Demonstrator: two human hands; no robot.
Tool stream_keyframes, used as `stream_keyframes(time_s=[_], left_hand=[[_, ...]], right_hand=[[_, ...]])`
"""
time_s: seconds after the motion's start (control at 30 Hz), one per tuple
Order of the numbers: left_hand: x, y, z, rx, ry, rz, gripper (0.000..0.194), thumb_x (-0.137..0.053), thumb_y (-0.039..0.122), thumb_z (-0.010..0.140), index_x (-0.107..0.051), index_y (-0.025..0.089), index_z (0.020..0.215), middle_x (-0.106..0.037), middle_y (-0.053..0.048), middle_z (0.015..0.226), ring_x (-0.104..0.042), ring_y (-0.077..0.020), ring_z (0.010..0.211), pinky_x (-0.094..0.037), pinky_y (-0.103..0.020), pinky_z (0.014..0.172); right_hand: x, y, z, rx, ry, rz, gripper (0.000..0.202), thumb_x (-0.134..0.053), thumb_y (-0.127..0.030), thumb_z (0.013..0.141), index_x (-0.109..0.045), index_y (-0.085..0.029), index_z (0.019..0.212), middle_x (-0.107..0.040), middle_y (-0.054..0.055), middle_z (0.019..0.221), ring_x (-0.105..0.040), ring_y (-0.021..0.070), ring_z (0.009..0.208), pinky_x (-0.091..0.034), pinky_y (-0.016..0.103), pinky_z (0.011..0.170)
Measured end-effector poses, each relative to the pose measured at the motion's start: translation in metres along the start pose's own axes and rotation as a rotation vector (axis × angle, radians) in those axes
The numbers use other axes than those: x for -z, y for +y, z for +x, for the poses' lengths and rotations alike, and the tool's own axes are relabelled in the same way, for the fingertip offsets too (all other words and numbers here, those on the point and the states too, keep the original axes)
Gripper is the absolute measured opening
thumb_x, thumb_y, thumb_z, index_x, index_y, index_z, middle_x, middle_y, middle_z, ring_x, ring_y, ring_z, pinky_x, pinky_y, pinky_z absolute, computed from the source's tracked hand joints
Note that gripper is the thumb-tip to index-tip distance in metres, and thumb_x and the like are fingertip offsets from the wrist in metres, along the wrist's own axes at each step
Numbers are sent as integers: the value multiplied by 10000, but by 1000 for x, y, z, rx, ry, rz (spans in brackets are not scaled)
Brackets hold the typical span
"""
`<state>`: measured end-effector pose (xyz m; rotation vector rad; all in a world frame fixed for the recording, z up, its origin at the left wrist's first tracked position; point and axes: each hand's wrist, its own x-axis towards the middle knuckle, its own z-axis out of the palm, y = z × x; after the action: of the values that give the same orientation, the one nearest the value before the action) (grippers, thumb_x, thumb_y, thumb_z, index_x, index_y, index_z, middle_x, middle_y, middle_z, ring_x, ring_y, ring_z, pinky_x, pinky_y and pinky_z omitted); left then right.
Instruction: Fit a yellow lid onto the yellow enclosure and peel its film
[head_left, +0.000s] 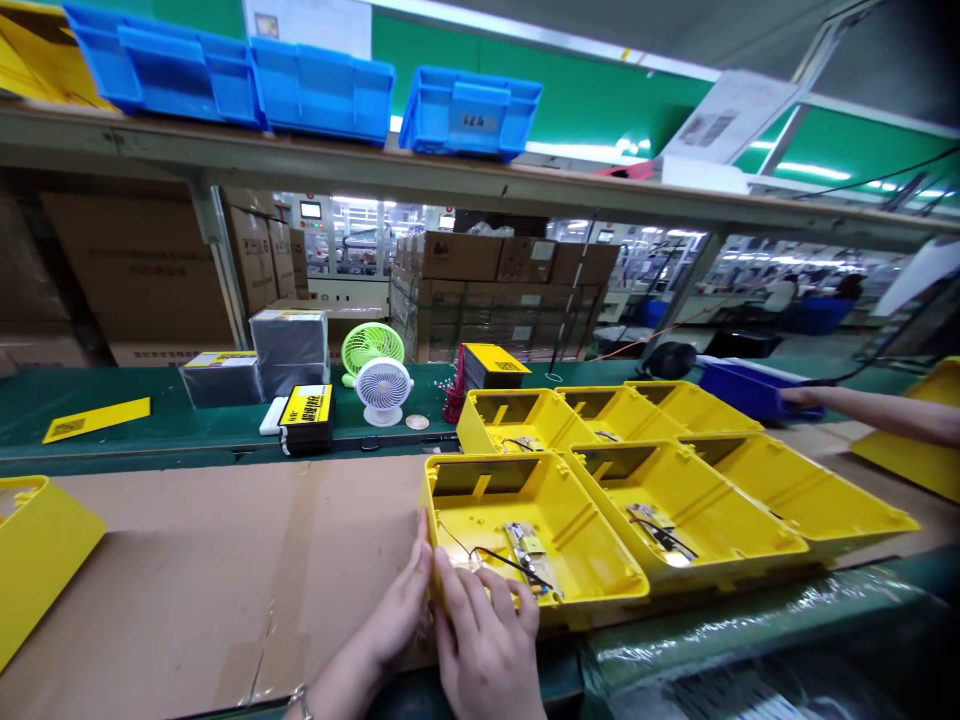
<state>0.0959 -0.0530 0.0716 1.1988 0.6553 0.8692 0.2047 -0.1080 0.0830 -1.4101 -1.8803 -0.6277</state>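
Both hands are at the near left corner of a yellow plastic case (pixel 592 540), open side up. My left hand (pixel 397 610) lies along its left outer wall, the fingertips partly hidden by that wall. Fingers of my right hand (pixel 491 635) are hooked over the near rim into the case, with the thumb outside the corner. Inside the case sits a small circuit board (pixel 527 550) with a black cable and thin wires, partly behind the right fingers. Touching it on the right is a second yellow case (pixel 720 510), also holding a board and cable.
More yellow cases (pixel 517 405) stand behind and to the right; another (pixel 45 560) is at far left. Cardboard (pixel 337 560) covers the bench. Two small fans (pixel 382 390) stand behind. Blue bins (pixel 472 110) line the shelf. At right, another person's hand (pixel 799 398) touches a dark blue bin (pixel 742 390).
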Motion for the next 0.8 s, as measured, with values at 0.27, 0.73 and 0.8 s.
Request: stream_keyframes(time_s=[0.27,0.73,0.8], left_hand=[[42,-32,15,-35,129,192,505,-504,463,800,-520,174,1215,-498,-90,1308,-420,-229,1231,-278,-381,1074],[62,-35,8,27,217,355,385,-551,419,763,-625,174,1051,-621,-89,1150,-533,-246,1113,-343,-389,1024],[64,-36,7,30,210,351,380,-553,417,761,-624,179,1048,-624,-90,1143,-534,-250,1111,-338,-401,1027]], right_hand=[[6,37,-11,97,-67,-73,546,-570,-241,795,-399,-276,1313,-665,3,994,-561,220,838,-275,414,848],[26,86,-17,95,-141,-72,494,-592,-244,784,-461,-271,1259,-648,17,1032,-541,209,847,-302,408,852],[29,104,-21,78,-135,-88,505,-592,-250,783,-452,-276,1267,-648,29,1026,-544,217,853,-310,414,855]])
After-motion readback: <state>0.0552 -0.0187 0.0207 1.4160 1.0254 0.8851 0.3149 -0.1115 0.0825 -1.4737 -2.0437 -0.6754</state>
